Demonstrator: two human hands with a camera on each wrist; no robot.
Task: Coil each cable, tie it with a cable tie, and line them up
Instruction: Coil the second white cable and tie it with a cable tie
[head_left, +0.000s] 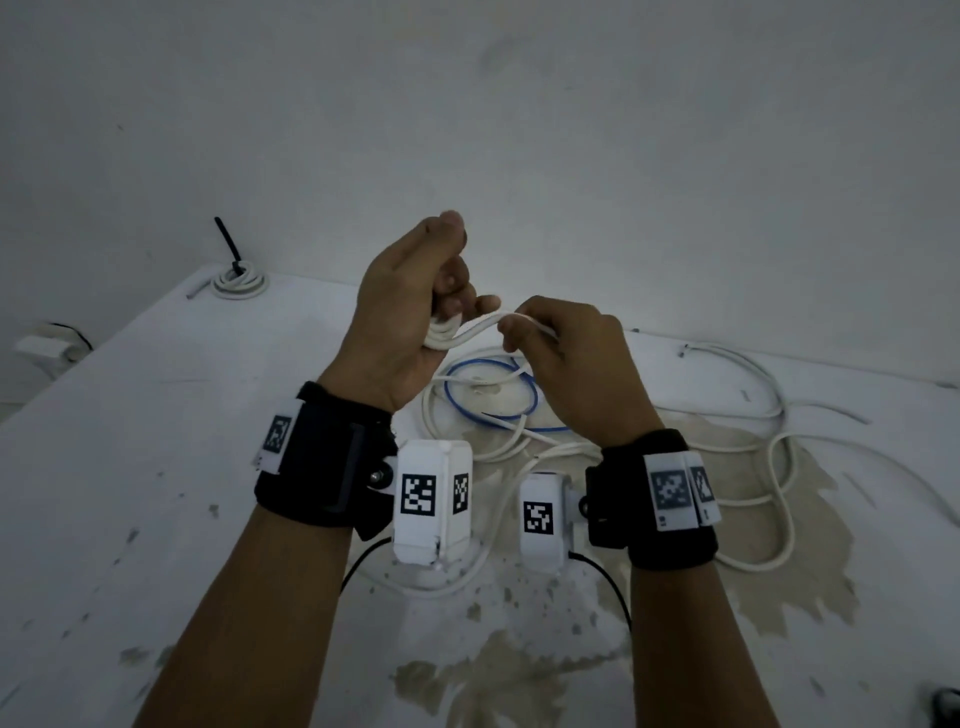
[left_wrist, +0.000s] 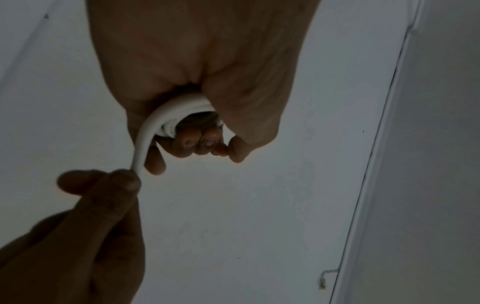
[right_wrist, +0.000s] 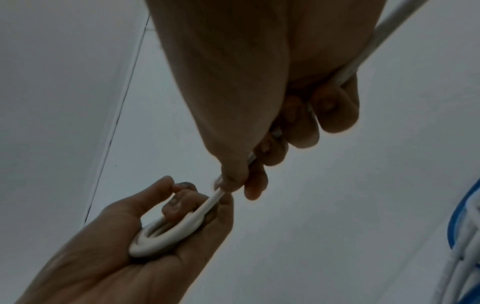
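Observation:
Above the table, my left hand (head_left: 415, 301) holds a small coil of white cable (head_left: 441, 332) wound round its curled fingers. In the left wrist view the coil (left_wrist: 182, 111) sits in the palm. From the coil the white cable runs right to my right hand (head_left: 556, 338), which pinches it between thumb and forefinger; the right wrist view shows this pinch on the cable (right_wrist: 217, 195) and the coil (right_wrist: 166, 234). A tied white coil (head_left: 240, 280) with a black cable tie (head_left: 228, 244) standing up from it lies at the table's far left corner.
Under my hands lies a tangle of loose white cables (head_left: 774, 467) and a blue cable (head_left: 493, 389), spreading to the right over the stained white table (head_left: 156, 467). A white wall stands behind. A small white object (head_left: 44, 348) sits beyond the table's left edge.

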